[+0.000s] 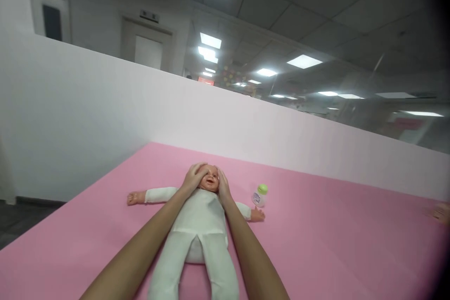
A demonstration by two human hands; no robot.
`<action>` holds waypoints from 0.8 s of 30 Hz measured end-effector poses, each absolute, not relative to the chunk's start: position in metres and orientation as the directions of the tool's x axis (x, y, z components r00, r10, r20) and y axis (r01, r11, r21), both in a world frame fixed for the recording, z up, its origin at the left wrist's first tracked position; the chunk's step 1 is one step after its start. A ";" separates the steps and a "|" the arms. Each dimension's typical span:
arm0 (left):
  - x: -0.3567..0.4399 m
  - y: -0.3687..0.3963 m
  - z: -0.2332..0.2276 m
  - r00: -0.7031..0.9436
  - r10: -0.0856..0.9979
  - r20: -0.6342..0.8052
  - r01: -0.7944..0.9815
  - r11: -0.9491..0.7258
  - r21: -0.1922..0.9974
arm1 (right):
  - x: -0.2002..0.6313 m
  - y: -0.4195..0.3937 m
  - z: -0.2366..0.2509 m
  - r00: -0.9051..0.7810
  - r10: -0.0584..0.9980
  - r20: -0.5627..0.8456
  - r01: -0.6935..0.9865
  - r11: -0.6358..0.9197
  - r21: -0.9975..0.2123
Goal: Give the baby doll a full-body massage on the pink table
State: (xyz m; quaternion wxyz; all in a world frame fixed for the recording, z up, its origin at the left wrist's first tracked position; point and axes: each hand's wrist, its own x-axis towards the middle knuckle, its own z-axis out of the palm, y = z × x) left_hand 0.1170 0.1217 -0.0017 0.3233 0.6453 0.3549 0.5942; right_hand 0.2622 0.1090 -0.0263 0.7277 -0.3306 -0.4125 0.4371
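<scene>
A baby doll point(200, 213) with a white cloth body lies on its back on a pink surface, its arms spread out to both sides. Its head points away from me and its face is turned up. My left hand point(192, 179) rests along the left side of the doll's head, fingers stretched out and the thumb near its forehead. Against the right side of the head lies my right hand point(223, 183), also with straight fingers. Both palms touch the head, and parts of the fingertips are hidden behind it. My forearms pass over the sides of the doll's body.
A small clear bottle point(259, 196) with a green lid stands right of the doll, near its hand. The pink table top point(316, 239) ends at a low white partition point(225, 122). At the far right edge a blurred skin-toned shape point(441, 213) shows.
</scene>
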 end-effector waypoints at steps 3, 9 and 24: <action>0.118 0.116 0.000 0.024 0.856 0.517 0.061 -0.518 0.853 | 0.261 0.109 -0.027 0.262 0.910 0.322 -0.343 0.400 -0.850; 0.121 0.109 0.011 0.005 0.869 0.495 0.147 -0.491 0.859 | 0.264 0.104 -0.022 0.242 0.925 0.294 -0.334 0.364 -0.870; 0.127 0.107 0.018 -0.010 0.890 0.456 0.126 -0.451 0.884 | 0.258 0.105 -0.011 0.200 0.950 0.239 -0.425 0.305 -0.853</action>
